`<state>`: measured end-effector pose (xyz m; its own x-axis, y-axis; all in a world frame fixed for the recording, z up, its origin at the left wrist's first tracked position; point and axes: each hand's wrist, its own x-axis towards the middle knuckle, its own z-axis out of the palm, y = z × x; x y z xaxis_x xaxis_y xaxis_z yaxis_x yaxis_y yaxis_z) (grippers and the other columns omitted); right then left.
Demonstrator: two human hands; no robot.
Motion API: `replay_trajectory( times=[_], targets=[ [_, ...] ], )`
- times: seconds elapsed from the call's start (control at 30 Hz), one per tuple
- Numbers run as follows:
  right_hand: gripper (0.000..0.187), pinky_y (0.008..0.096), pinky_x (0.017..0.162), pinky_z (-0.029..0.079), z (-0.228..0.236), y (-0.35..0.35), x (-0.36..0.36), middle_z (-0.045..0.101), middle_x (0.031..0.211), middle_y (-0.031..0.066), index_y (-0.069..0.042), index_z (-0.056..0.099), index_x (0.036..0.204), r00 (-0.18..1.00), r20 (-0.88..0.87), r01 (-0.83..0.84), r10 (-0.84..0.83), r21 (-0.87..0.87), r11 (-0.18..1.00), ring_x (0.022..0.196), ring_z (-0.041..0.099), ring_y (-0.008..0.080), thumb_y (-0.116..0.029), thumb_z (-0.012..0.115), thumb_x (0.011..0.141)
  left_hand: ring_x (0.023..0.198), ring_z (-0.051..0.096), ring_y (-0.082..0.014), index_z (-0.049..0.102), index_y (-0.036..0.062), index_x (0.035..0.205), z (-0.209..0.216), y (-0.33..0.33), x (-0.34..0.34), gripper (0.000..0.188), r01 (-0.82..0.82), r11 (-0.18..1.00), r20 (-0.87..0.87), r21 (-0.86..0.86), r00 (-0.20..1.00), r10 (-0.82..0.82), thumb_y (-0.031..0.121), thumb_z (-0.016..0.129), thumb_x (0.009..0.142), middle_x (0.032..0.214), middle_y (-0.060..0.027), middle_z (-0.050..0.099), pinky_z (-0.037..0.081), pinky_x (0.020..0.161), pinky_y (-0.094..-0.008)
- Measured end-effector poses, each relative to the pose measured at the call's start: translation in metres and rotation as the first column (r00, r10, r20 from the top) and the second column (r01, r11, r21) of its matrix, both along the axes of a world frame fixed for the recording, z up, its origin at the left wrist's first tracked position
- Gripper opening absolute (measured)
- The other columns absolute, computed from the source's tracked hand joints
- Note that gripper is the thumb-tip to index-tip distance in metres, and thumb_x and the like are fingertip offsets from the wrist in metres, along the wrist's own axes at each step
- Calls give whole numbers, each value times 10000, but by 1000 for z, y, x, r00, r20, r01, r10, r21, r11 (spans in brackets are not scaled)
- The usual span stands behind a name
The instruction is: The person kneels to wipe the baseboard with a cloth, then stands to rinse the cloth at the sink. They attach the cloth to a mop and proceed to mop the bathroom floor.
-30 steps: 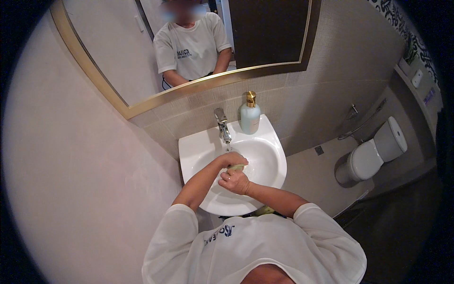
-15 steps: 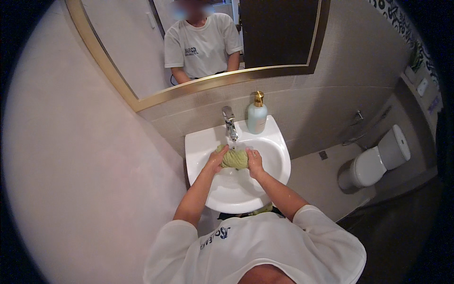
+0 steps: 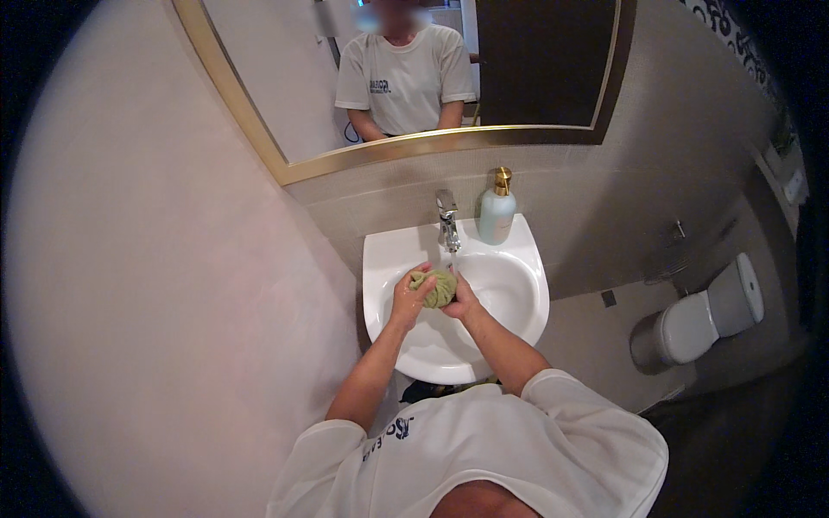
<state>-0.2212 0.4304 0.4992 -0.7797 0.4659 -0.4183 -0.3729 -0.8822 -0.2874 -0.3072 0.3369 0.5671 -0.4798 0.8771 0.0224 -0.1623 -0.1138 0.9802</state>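
A wet-looking green cloth [image 3: 439,292], bunched into a rounded bundle, is held between my two hands over the white sink [image 3: 432,361]. My left hand [image 3: 409,298] grips its left side, thumb across the front. Against the right side and underneath, my right hand [image 3: 463,299] holds it, with part of its fingers hidden by the cloth. Just above the bundle is the chrome faucet [image 3: 447,223], and a thin stream of water [image 3: 454,263] appears to run from its spout down by my right fingers.
A pale blue soap bottle [image 3: 497,216] with a gold pump stands on the sink's back right corner. A gold-framed mirror [image 3: 389,154] hangs above. The wall [image 3: 173,285] is close on the left; a toilet [image 3: 688,328] stands at the right.
The cloth has gone from a wide stretched roll to a compact, gathered bundle, and my hands have come closer together. The whole view has shifted, so the sink sits farther right.
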Motion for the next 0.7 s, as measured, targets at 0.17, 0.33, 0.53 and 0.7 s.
replay_trajectory(
  times=[0.17, 0.33, 0.53, 0.7],
  targets=[
    [358, 377, 817, 443, -24, 30, 14, 558, 971, 101, -72, 515, 967, 996, 38, 80, -81, 20, 997, 881, 556, 256, -391, 501, 807, 887, 553, -193, 485, 15, 1082, -23, 3, 3, 343, -89, 995, 505, 38, 861, 58, 171, 577, 792, 1041, -83, 534, 445, 810, -303],
    [205, 364, 656, 458, 47, 2, 16, 563, 793, 85, -53, 515, 780, 912, 166, 323, -375, 275, 906, 702, 533, 243, -253, 562, 779, 898, 562, -220, 502, 38, 1035, -68, 13, -3, 327, 92, 992, 810, -84, 586, 14, 289, 507, 826, 1058, -101, 535, 459, 807, -339],
    [172, 335, 519, 406, 52, -12, 38, 498, 604, 83, -58, 471, 568, 555, 251, -212, -793, 965, 157, 539, 468, 220, -126, 566, 694, 840, 581, -199, 512, 65, 1005, -84, 51, 25, 297, 522, 853, 858, 17, 430, -280, 300, 478, 828, 978, -78, 572, 466, 791, -328],
    [168, 360, 517, 414, 100, -47, 51, 481, 605, 81, -79, 453, 564, 665, -51, -450, -745, 769, -454, 584, 491, 264, -128, 611, 594, 804, 573, -176, 562, 65, 927, -104, 68, 11, 283, 699, 715, -303, -9, 680, -668, 312, 528, 792, 906, -72, 593, 465, 738, -328]
  ],
)
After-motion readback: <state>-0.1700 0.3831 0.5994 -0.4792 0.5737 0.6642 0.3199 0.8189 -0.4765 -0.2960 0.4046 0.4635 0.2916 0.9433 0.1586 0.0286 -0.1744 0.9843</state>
